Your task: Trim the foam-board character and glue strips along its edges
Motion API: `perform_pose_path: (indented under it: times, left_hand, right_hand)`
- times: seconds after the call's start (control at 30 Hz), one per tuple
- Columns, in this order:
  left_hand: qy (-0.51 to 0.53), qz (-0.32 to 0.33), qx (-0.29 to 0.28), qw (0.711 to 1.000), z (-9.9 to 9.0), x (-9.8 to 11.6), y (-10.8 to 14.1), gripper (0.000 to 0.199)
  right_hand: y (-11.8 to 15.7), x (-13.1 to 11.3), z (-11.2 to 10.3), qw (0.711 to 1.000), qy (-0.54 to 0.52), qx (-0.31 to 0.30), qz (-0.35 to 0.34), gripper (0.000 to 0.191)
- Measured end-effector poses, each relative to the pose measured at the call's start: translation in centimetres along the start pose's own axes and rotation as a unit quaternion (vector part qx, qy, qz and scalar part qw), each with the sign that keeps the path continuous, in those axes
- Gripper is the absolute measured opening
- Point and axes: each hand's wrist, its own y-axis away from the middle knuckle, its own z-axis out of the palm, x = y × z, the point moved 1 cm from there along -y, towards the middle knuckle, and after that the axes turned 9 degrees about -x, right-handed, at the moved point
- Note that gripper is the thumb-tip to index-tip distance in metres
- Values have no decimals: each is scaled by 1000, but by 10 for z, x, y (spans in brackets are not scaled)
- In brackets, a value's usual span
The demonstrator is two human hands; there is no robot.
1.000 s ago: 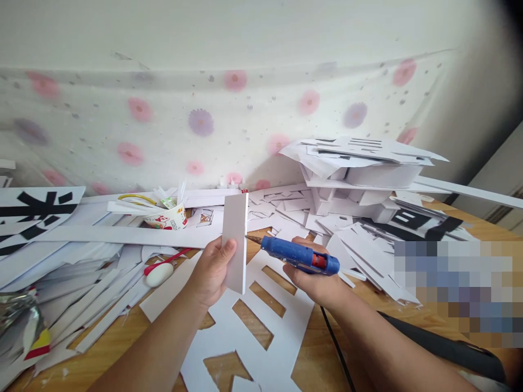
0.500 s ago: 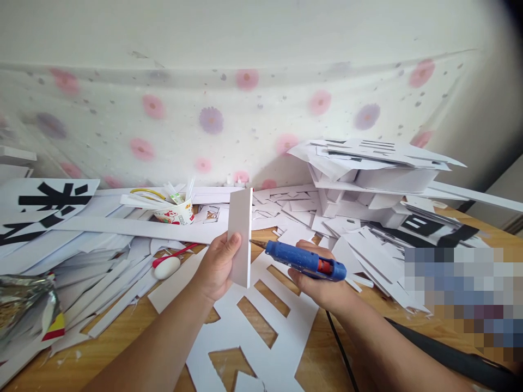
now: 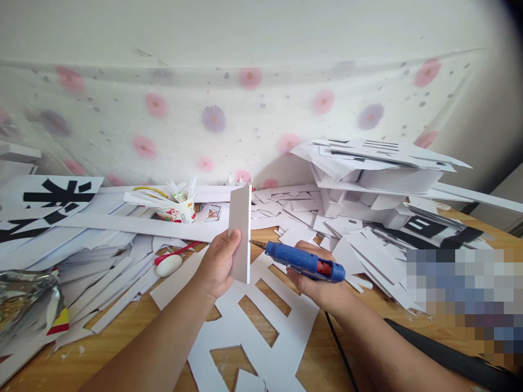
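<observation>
My left hand [image 3: 218,261] is closed on a narrow white foam board strip [image 3: 240,223], held upright with the thumb flat on its face. In my right hand [image 3: 316,272] is a blue hot glue gun [image 3: 300,260], its grip mostly hidden by the fingers. The gun's nozzle points left at the strip's right edge, at about mid-height; whether it touches I cannot tell. Below both hands lies a white board with rectangular cutouts [image 3: 257,294]. A dark cord [image 3: 341,348] runs down from under my right hand.
Left of centre stand a paper cup [image 3: 175,211] with sticks and a red-handled white spoon [image 3: 169,265]. Loose strips [image 3: 118,286] and a foil packet [image 3: 30,305] cover the left. A white board structure [image 3: 371,188] rises at the right, near scattered offcuts [image 3: 302,204].
The view has shifted slightly. Both hands keep almost the same pose, with the nozzle still at the strip's right edge and perhaps a touch higher along it.
</observation>
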Motion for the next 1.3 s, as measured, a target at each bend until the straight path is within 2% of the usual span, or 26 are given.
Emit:
perform_pose_path:
  times: [0.23,0.43,0.77,1.0,1.3]
  left_hand:
    - [9,7,-12,1000,2,2,-1,42]
    - [8,-2,6,1000,4,3,-2,48]
    - [11,-9,6,1000,5,5,-1,54]
    - [11,3,24,1000,1,3,-2,47]
    - [33,22,-2,999,4,5,-2,40]
  right_hand:
    - [-1,0,-2,999,-8,-15,-34,15]
    - [1,6,0,999,6,-4,-42,16]
    - [1,5,0,999,23,-1,-29,22]
    - [0,4,-1,999,37,-15,-31,24]
    - [0,3,-1,996,74,-23,-53,22]
